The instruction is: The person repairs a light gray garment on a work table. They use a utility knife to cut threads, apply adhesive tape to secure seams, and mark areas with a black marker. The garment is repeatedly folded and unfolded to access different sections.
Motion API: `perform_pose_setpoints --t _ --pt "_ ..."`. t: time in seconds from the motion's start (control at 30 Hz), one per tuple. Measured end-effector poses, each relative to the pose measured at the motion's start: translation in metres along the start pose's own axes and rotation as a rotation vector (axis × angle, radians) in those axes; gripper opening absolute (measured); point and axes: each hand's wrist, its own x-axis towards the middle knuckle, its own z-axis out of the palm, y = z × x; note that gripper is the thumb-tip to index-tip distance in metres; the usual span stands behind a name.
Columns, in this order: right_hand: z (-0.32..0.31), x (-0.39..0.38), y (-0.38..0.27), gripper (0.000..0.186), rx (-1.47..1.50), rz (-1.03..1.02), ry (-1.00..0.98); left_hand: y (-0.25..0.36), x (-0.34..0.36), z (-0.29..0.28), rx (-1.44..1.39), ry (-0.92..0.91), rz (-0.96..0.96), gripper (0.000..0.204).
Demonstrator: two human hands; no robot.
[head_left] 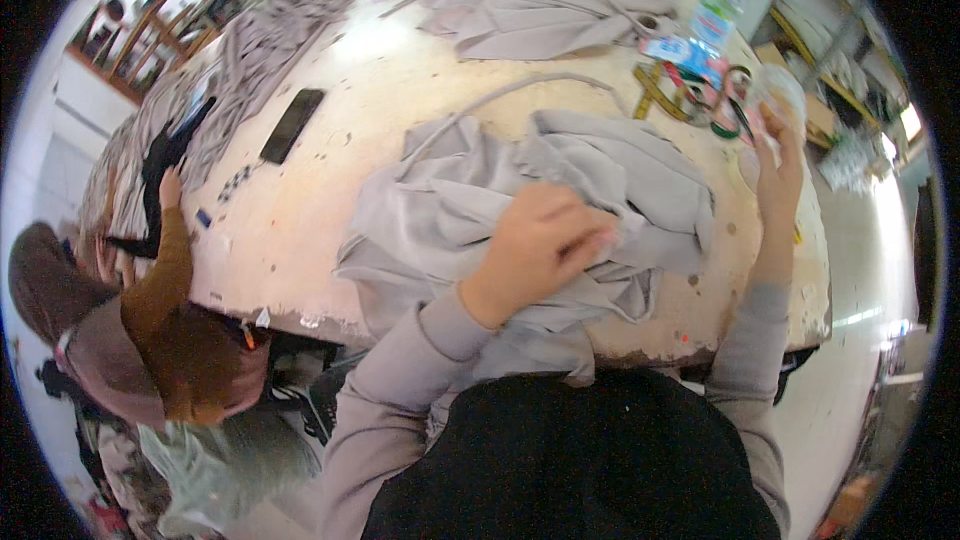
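Pale, worn workroom tabletop (290,240) under a loose grey heap

Spread in rumpled folds at the near middle of the tabletop, partly over its near edge: smooth light-grey cloth (450,185), with a narrow grey fabric strip (520,85) curving behind. Probably light, limp and sturdy; apt to crease and slide, too soft for pushing. Best taken by a single outer edge, such as the right border, pinched flat, rather than by the bunched middle, with its risk of lifting several layers at once.

Left hand (545,240) over the heap, fingers curled, grip blurred: cannot tell cloth pinched from nothing held. Right hand (782,160) beyond the cloth's right side, at a whitish translucent plastic object (785,88); cannot tell clamped from merely touching. Nearby, yellow measuring tape (655,98) and clear plastic bottle (722,10).
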Motion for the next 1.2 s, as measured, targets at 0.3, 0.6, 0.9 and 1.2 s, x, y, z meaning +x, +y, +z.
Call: perform_pose_setpoints --t 0.3,0.6,0.9,1.2 --pt "0.014 -0.052 -0.050 0.028 0.253 -0.384 -0.672 -0.013 0.003 -0.028 0.303 -0.123 -0.066 0.024" --pt "0.006 -0.027 -0.008 0.028 0.232 0.284 -0.546 -0.032 0.001 -0.041 -0.840 0.078 -0.699 0.023" --pt "0.040 -0.084 -0.061 0.025 0.149 -0.412 -0.438 -0.007 0.002 -0.019 -0.732 -0.305 -0.656 0.024" --pt "0.023 -0.065 -0.060 0.022 0.948 0.145 -0.503 -0.005 0.008 -0.011 -0.076 0.113 -0.053 0.038"
